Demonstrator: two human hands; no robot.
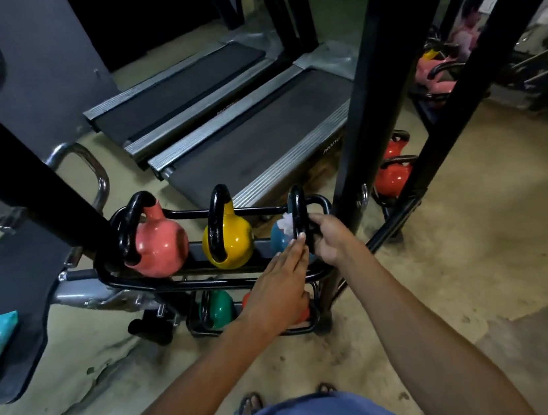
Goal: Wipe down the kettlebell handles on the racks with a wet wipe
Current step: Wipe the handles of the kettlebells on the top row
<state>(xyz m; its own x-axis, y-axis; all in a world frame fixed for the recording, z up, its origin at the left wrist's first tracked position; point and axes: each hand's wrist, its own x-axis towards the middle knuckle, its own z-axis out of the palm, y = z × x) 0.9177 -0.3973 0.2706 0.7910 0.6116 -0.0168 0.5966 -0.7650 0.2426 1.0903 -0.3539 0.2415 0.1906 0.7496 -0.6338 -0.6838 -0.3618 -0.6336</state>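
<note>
Item: my right hand (330, 238), fingers curled round the right leg of the blue kettlebell handle (298, 204).
Item: my left hand (281, 275), fingers straight, laid flat against that handle's near side.
Item: wet wipe (284, 226), bunched just left of the handle; which hand carries it I cannot tell.
Method: steady with the right and run the wipe round the whole loop.
Further left of the handle: yellow kettlebell (231, 240), then pink kettlebell (158, 247).

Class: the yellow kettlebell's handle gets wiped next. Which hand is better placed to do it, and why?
Left, probably. The left hand lies nearer the yellow kettlebell, beside the wet wipe; the right hand grips the blue kettlebell's handle.
</note>
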